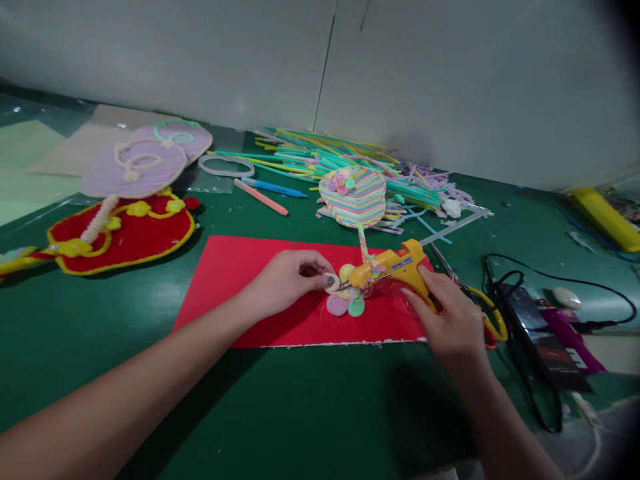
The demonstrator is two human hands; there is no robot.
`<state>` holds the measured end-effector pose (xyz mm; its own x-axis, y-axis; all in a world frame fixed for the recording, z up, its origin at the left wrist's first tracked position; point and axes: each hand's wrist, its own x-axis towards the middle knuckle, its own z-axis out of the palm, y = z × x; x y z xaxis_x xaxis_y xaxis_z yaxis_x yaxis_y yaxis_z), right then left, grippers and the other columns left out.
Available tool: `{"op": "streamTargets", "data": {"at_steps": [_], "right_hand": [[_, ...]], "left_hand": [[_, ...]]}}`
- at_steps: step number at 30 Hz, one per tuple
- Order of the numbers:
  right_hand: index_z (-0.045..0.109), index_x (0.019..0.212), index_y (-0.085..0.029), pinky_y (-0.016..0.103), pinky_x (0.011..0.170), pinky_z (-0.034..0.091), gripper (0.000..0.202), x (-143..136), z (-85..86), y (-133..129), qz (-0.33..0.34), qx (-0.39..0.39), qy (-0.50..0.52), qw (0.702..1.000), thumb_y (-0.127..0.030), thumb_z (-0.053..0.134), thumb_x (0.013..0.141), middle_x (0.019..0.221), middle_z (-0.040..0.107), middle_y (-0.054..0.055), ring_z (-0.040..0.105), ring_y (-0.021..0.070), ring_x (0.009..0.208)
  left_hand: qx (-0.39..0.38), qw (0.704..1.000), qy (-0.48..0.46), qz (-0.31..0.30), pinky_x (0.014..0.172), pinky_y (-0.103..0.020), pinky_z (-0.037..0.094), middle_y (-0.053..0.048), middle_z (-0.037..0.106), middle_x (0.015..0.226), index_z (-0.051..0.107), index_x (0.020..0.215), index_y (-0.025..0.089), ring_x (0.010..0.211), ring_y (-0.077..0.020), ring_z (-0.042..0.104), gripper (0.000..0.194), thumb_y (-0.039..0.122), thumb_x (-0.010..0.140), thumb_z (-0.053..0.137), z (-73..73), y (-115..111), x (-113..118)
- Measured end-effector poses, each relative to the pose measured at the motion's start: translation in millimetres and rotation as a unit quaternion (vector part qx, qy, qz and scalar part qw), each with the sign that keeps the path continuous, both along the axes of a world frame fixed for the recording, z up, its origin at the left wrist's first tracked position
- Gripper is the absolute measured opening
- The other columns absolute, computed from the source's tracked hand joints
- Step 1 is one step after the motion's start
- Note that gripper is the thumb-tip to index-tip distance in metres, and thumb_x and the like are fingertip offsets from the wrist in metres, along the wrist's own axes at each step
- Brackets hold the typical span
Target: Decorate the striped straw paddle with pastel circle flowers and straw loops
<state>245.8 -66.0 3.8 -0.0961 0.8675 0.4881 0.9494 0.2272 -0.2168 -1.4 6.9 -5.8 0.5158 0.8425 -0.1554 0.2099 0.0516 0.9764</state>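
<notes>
My left hand [293,283] pinches a small cream coiled disc [331,281] between thumb and fingers, just above a red sheet [235,287]. My right hand [453,320] grips a yellow glue gun [405,263], fingers around its handle. The gun's nozzle points left and meets the disc or lies very close to it. Below the nozzle sit a purple coiled disc [337,305] and a green coiled disc [356,307], with a yellow disc [346,272] behind, partly covered by the gun. A striped pastel round fan [355,200] lies beyond, its twisted handle reaching down toward the gun.
Pipe cleaners [320,157] lie heaped against the wall. A coral pen [261,197] and a blue pen [275,187] rest nearby. At left are lilac fans [145,167] and a red fan with yellow trim [130,233]. Scissors [493,320] and a black cable [565,270] are at right.
</notes>
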Motion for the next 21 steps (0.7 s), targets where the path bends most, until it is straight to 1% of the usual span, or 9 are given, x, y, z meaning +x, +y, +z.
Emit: {"op": "streamTargets", "data": {"at_steps": [14, 21], "right_hand": [[0.058, 0.109, -0.018, 0.037, 0.078, 0.049, 0.033, -0.3, -1.9, 0.2, -0.008, 0.019, -0.006, 1.000, -0.033, 0.053, 0.080, 0.095, 0.066, 0.010, 0.061, 0.0230, 0.088], [0.058, 0.110, -0.017, 0.039, 0.081, 0.048, 0.037, 4.7, 0.0, -1.9, -0.023, 0.018, -0.011, 1.000, -0.035, 0.055, 0.079, 0.100, 0.065, 0.011, 0.060, 0.0247, 0.092]], "left_hand": [[0.002, 1.000, -0.004, 0.000, 0.066, -0.023, 0.047, -0.002, 0.067, 0.078, 0.063, 0.080, 0.016, 0.072, -0.0123, 0.062, 0.015, 0.029, 0.073, 0.060, 0.1, -0.5, -0.2], [0.000, 1.000, 0.004, 0.000, 0.067, -0.024, 0.048, -0.003, 0.067, 0.078, 0.063, 0.080, 0.016, 0.072, -0.0129, 0.062, 0.017, 0.030, 0.072, 0.060, 3.4, -1.4, 0.0]]}}
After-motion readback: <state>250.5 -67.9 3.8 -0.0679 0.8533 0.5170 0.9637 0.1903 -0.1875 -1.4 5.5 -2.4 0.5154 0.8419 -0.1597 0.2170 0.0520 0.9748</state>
